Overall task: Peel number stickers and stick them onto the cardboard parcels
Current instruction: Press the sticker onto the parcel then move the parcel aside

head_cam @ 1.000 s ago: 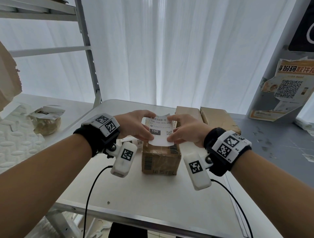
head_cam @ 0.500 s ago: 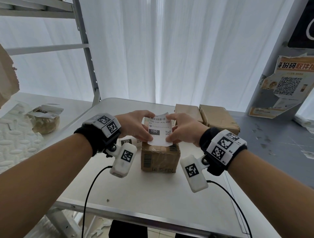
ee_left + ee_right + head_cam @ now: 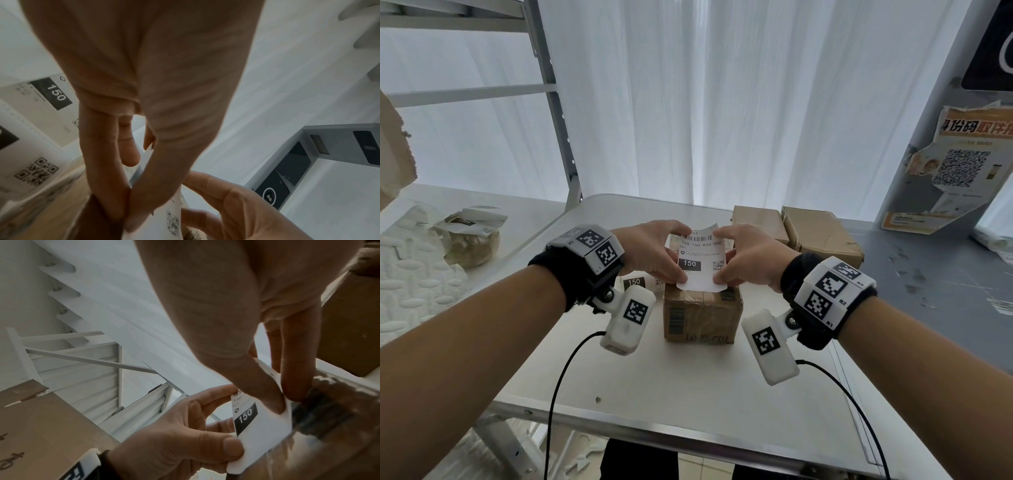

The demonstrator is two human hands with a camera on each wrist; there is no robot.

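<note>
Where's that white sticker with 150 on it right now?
In the head view, mid-table: the sticker is pinched between left hand and right hand, over the nearest parcel.

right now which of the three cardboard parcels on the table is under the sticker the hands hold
The near parcel, alone at the table's middle. Both hands hold the 150 sticker over its top; the other two parcels sit side by side farther back to the right.

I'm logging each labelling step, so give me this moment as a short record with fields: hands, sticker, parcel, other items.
left hand: pinches the sticker's left edge
right hand: pinches its right edge
sticker: white, printed 150, held over the parcel
parcel: taped cardboard box on the white table
sticker on parcel: lower edge at the top; contact unclear
other items: two more cardboard parcels behind; label strip on the table
</note>
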